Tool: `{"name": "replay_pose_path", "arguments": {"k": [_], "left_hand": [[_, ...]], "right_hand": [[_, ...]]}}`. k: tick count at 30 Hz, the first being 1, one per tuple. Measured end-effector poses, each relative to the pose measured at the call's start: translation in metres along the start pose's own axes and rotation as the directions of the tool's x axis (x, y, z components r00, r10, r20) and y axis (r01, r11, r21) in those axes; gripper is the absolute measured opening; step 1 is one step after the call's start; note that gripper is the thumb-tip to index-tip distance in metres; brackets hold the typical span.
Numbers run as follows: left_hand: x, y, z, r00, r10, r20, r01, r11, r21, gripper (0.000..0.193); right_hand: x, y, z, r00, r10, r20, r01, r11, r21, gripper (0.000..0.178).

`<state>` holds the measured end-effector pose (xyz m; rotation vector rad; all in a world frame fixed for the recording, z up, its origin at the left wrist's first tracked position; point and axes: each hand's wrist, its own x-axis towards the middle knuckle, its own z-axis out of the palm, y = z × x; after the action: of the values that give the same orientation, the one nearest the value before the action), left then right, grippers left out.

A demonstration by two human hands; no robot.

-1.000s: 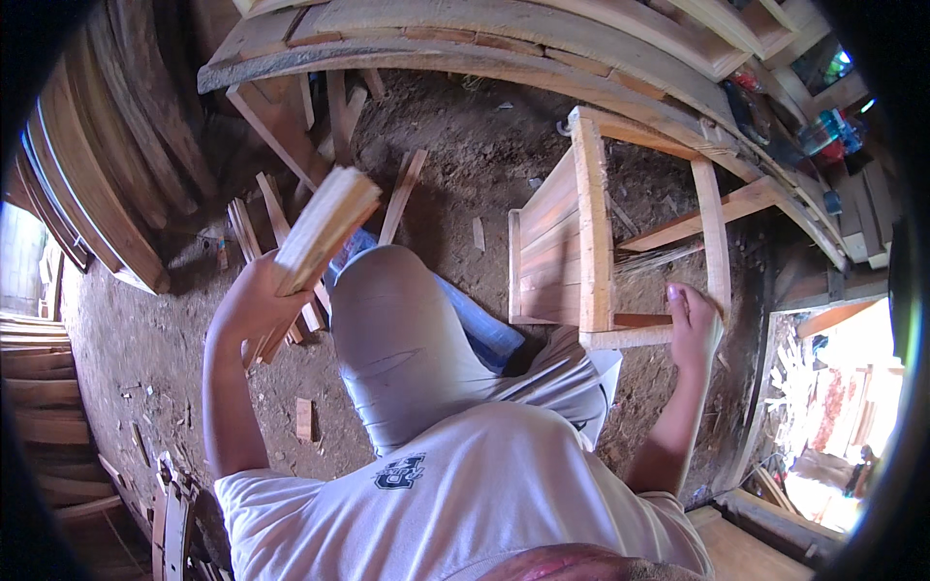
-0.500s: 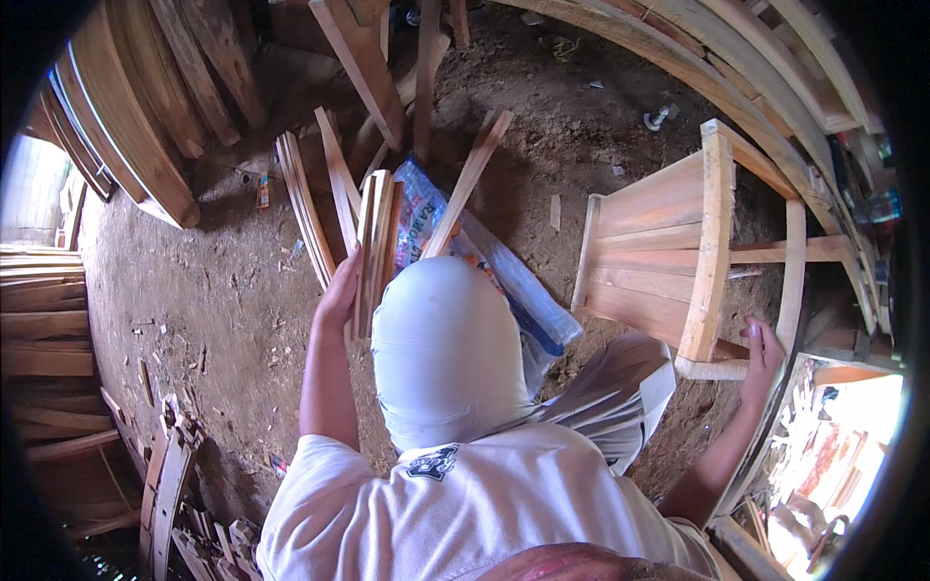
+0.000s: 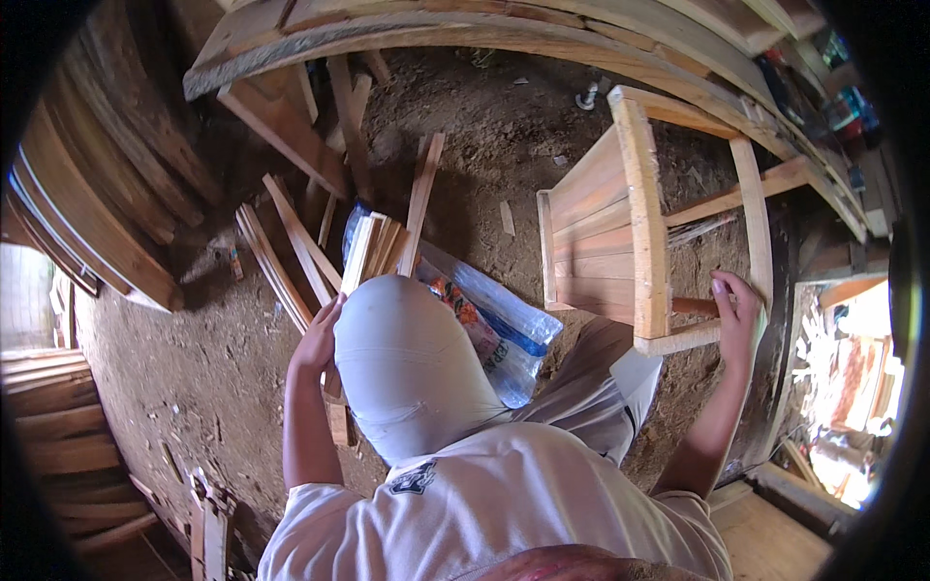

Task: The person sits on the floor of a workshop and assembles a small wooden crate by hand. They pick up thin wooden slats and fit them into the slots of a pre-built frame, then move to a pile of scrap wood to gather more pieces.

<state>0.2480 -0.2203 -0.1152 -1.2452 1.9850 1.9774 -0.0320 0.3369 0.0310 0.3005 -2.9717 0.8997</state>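
My left hand [image 3: 318,334] grips the side of a bundle of thin wooden slats [image 3: 376,247]. The bundle stands beside my light-clothed raised knee [image 3: 402,334], which hides part of it. On the right, my right hand [image 3: 738,312] is at the near corner of a slatted wooden frame [image 3: 605,218], which looks like an unfinished stool or chair. Its fingers are loosely bent and apart, with nothing visible between them; whether they touch the frame is unclear. Beyond the knee, a clear plastic bag with blue and orange print [image 3: 494,334] lies on the ground.
Loose slats [image 3: 274,263] lean left of the bundle, and another slat [image 3: 422,198] stands beyond it. A long curved timber [image 3: 436,37] crosses the far side. Stacked boards [image 3: 53,416] line the left edge. Wood chips litter the dirt floor [image 3: 184,387].
The whole view has shifted, bringing the far timber further in. The slat bundle's top now tips more toward me, with my left hand still on it. My right hand stays by the frame's corner.
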Motion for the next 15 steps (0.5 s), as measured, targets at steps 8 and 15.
{"name": "replay_pose_path", "arguments": {"k": [8,15], "left_hand": [[0.009,-0.006,-0.023,0.989,-0.002,0.147,0.024,0.989,-0.148,0.061],[0.010,0.018,-0.007,1.000,-0.008,0.019,0.010,0.995,-0.102,0.055]], "right_hand": [[-0.008,-0.008,-0.002,0.999,-0.019,-0.047,0.019,1.000,-0.002,0.028],[0.001,-0.004,0.000,0.988,-0.079,-0.136,0.076,0.997,-0.027,0.027]]}}
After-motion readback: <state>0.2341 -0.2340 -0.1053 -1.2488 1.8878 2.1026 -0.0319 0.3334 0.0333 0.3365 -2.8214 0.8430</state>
